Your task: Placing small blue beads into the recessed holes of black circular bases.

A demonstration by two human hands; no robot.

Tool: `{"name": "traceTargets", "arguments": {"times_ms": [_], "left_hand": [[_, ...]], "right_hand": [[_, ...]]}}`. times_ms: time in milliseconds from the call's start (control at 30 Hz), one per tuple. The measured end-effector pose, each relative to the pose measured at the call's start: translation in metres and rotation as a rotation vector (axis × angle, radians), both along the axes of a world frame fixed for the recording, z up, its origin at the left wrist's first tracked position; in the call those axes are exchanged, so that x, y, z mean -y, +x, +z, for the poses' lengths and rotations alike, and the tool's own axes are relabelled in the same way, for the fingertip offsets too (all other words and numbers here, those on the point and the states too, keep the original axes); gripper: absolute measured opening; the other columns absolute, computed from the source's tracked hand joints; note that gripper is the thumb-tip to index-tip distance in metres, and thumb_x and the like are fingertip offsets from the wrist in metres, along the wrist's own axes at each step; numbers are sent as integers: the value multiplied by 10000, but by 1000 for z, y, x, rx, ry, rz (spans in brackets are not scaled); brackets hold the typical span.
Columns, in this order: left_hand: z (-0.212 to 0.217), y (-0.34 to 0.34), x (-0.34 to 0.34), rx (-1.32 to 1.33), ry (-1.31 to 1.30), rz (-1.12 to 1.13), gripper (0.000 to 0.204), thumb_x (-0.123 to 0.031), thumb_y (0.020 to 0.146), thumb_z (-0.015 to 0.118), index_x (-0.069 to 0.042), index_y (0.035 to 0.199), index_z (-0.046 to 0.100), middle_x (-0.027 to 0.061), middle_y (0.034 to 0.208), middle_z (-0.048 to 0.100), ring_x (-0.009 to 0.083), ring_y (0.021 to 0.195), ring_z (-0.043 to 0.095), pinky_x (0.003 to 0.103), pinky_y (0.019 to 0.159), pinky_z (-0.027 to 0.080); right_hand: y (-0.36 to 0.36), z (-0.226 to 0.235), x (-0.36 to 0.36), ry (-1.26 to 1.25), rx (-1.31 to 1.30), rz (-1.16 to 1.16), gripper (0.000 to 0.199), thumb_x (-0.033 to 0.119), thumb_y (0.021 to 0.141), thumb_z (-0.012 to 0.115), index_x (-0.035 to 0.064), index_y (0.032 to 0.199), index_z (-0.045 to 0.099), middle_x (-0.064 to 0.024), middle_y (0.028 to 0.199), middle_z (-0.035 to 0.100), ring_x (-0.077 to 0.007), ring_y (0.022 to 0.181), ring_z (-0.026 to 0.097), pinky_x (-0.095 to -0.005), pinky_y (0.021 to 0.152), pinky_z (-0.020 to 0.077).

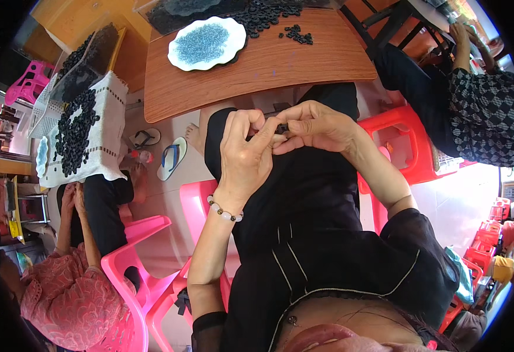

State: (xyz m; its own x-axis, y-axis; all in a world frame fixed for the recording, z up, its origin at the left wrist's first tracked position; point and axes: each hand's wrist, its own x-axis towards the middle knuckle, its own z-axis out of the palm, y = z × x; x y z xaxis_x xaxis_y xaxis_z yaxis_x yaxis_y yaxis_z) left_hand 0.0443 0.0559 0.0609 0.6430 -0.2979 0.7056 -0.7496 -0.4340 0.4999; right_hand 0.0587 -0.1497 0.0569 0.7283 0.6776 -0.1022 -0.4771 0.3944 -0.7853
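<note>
In front of my lap, over my black trousers, both hands are brought together fingertip to fingertip. A small black part (pixel 281 128) shows between them; its exact kind is too small to make out. My right hand (pixel 321 126) pinches it between thumb and fingers. My left hand (pixel 247 149), with a beaded bracelet on the wrist, has its fingers curled and closed against the same part. Beyond the hands, a white scalloped plate (pixel 183 60) of tiny bluish-grey pieces rests on the brown table (pixel 304 64). Several black parts (pixel 263 20) like it lie loosely heaped beside the plate.
At left, a cloth-covered table (pixel 109 117) bears a pile of black parts (pixel 75 135); a person in a pink patterned top (pixel 75 296) sits there. A red stool (pixel 412 138) and another person's checked sleeve (pixel 486 111) are at right. Slippers (pixel 173 157) lie on the floor.
</note>
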Motion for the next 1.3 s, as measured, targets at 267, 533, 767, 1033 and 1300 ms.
{"name": "traceTargets", "arguments": {"times_ms": [267, 533, 767, 1033, 1300], "left_hand": [[-1, 3, -2, 31, -5, -13, 371, 51, 654, 766, -53, 1006, 717, 74, 872, 490, 255, 778, 515, 357, 630, 451], [-7, 4, 0, 15, -71, -73, 363, 88, 644, 714, -28, 988, 709, 81, 868, 497, 266, 780, 515, 363, 634, 456], [-14, 5, 0, -33, -114, -66, 350, 119, 667, 694, -5, 993, 722, 88, 861, 507, 239, 756, 526, 336, 635, 463], [-6, 12, -20, -142, -215, 53, 301, -7, 717, 804, -40, 1014, 772, 65, 829, 533, 186, 727, 538, 309, 622, 447], [4, 12, -27, -80, -82, 82, 282, -69, 727, 806, -21, 999, 755, 73, 814, 499, 228, 731, 527, 349, 640, 449]], "right_hand": [[-4, 0, -5, 25, -79, -4, 376, 180, 953, 689, -60, 1235, 625, -104, 1029, 701, -240, 1037, 696, -414, 1013, 535], [-4, -6, -2, 99, -73, -43, 317, 150, 955, 677, -51, 1199, 657, -117, 1086, 709, -223, 1047, 687, -430, 1030, 525], [-1, -9, -8, -64, 4, -71, 424, 197, 952, 683, -71, 1274, 621, -117, 1079, 712, -231, 1054, 690, -466, 1019, 524], [13, -1, -18, 92, -176, -22, 425, 400, 1016, 572, -3, 1088, 686, -111, 1029, 703, -227, 1001, 692, -518, 987, 537], [22, 0, -29, 27, -156, -15, 435, 438, 1003, 586, 18, 1029, 694, -101, 979, 707, -232, 980, 698, -519, 952, 549]]}}
